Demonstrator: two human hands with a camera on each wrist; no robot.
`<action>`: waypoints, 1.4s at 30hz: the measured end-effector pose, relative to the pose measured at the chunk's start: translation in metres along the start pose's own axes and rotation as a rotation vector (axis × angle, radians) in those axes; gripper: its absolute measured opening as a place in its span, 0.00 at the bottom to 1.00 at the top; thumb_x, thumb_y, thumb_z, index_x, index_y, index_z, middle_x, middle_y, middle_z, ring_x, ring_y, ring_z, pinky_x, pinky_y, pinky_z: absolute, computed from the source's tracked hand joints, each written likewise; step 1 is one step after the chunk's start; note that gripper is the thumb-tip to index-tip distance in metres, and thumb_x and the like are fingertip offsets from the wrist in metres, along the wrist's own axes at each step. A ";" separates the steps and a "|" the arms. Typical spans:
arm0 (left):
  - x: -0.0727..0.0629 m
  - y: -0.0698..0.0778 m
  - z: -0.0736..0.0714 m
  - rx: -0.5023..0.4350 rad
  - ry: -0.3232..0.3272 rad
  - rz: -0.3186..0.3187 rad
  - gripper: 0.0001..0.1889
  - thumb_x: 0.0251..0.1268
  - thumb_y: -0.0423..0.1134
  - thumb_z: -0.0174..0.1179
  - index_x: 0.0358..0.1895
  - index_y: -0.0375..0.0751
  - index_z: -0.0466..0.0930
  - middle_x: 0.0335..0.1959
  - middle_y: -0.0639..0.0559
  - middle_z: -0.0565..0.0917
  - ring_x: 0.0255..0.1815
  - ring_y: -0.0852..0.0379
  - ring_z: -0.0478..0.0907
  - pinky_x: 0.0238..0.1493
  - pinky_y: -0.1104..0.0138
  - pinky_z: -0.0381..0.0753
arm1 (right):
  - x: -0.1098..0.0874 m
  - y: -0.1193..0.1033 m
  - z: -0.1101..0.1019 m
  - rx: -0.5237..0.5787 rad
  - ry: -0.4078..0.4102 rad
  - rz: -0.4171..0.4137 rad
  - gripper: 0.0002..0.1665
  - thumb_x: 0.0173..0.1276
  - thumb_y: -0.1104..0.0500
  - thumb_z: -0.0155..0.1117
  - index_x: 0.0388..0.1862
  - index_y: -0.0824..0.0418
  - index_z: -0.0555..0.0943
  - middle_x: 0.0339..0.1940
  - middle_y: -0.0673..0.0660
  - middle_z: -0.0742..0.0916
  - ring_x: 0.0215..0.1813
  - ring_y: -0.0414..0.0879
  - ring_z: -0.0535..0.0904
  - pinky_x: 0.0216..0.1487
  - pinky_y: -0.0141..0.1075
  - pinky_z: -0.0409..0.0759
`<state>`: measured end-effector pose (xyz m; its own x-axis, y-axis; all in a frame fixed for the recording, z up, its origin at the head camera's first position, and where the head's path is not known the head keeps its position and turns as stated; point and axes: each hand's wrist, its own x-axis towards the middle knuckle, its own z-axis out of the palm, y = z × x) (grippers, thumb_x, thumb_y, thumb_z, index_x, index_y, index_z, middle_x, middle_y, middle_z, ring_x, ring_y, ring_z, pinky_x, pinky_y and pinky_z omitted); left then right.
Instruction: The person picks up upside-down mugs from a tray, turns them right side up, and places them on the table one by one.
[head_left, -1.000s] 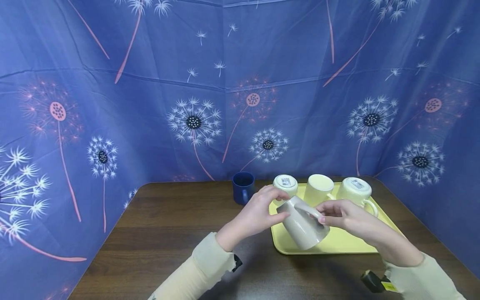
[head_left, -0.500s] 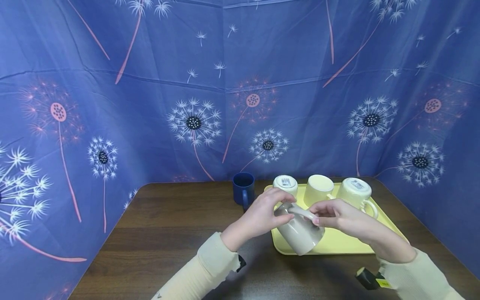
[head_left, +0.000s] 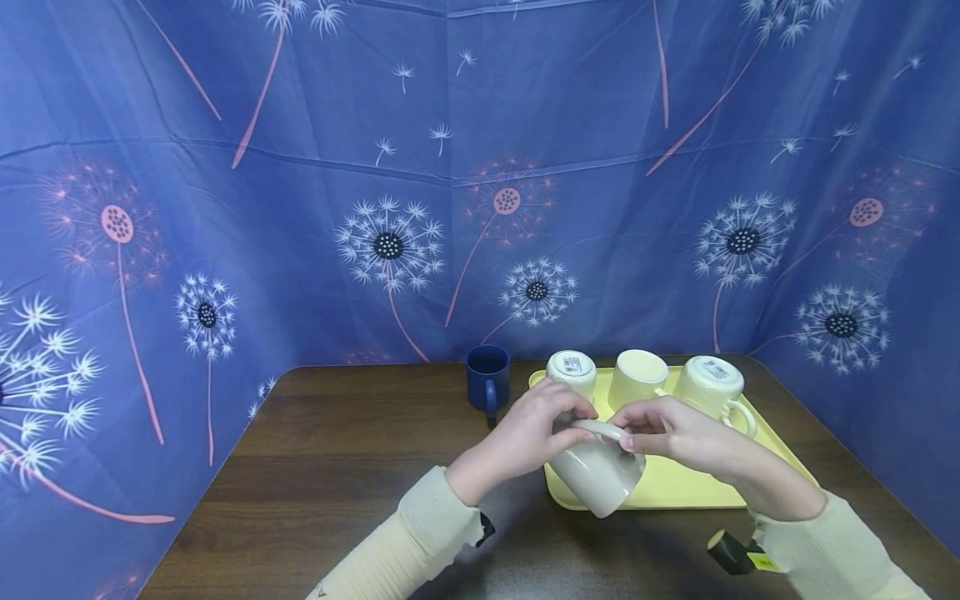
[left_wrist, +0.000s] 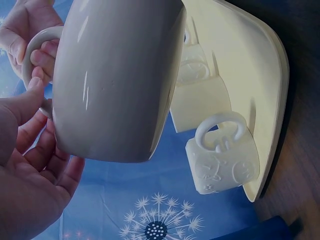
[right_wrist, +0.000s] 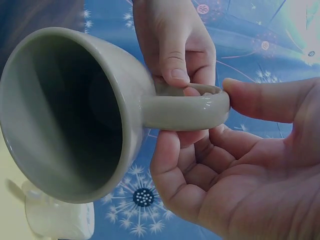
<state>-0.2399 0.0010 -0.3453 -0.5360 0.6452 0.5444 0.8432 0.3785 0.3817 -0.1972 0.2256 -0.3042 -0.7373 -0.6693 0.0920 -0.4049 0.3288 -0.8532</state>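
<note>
Both of a person's hands steady a grey mug [head_left: 600, 482] in the air, seen from the head against the near left part of a yellow tray [head_left: 686, 492]; its long axis slants from upper left down to lower right, the base on the left hand's side and the mouth tipped low toward the right; its handle [right_wrist: 185, 112] stands on the upper side. The left hand [head_left: 536, 423], fingers curled, grips the handle near the base end; the right hand [head_left: 678, 429] pinches the handle's outer curve between thumb and fingers; the right wrist view looks straight into the mug's mouth, the inner wall pale at one side and deep in shadow at the other.

Along the tray's far side three cream mugs sit upside down in a row; the left cream mug [head_left: 572, 368] and the right cream mug [head_left: 710, 382] show printed labels on their upturned bases, the middle cream mug [head_left: 636, 379] between them; a blue mug [head_left: 477, 388] stands upright on the brown table [head_left: 337, 467], just left of the tray, mouth up, its interior dark, its handle toward the person.
</note>
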 end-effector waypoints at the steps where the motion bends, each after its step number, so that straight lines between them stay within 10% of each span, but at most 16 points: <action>1: 0.000 0.000 0.000 0.001 0.005 0.006 0.10 0.56 0.44 0.66 0.40 0.46 0.82 0.38 0.59 0.82 0.46 0.62 0.72 0.51 0.74 0.69 | 0.000 0.000 0.000 0.000 -0.003 -0.002 0.11 0.68 0.69 0.51 0.45 0.73 0.77 0.36 0.57 0.84 0.37 0.39 0.80 0.39 0.33 0.78; 22: -0.007 0.001 -0.004 0.119 0.120 0.050 0.10 0.51 0.45 0.66 0.32 0.47 0.79 0.33 0.59 0.81 0.41 0.61 0.74 0.48 0.68 0.71 | 0.001 0.001 0.009 -0.063 0.127 0.034 0.12 0.68 0.61 0.58 0.47 0.65 0.80 0.40 0.58 0.85 0.41 0.41 0.80 0.44 0.32 0.78; 42: -0.024 0.003 -0.001 0.069 0.269 -0.118 0.10 0.51 0.45 0.67 0.36 0.48 0.81 0.35 0.60 0.83 0.37 0.61 0.72 0.43 0.70 0.71 | 0.002 0.012 0.034 0.005 0.469 -0.016 0.16 0.60 0.65 0.66 0.46 0.70 0.78 0.39 0.49 0.85 0.43 0.41 0.83 0.43 0.31 0.80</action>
<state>-0.2243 -0.0140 -0.3567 -0.6142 0.3987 0.6810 0.7702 0.4909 0.4072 -0.1851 0.2057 -0.3312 -0.8961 -0.3009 0.3263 -0.4166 0.3168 -0.8521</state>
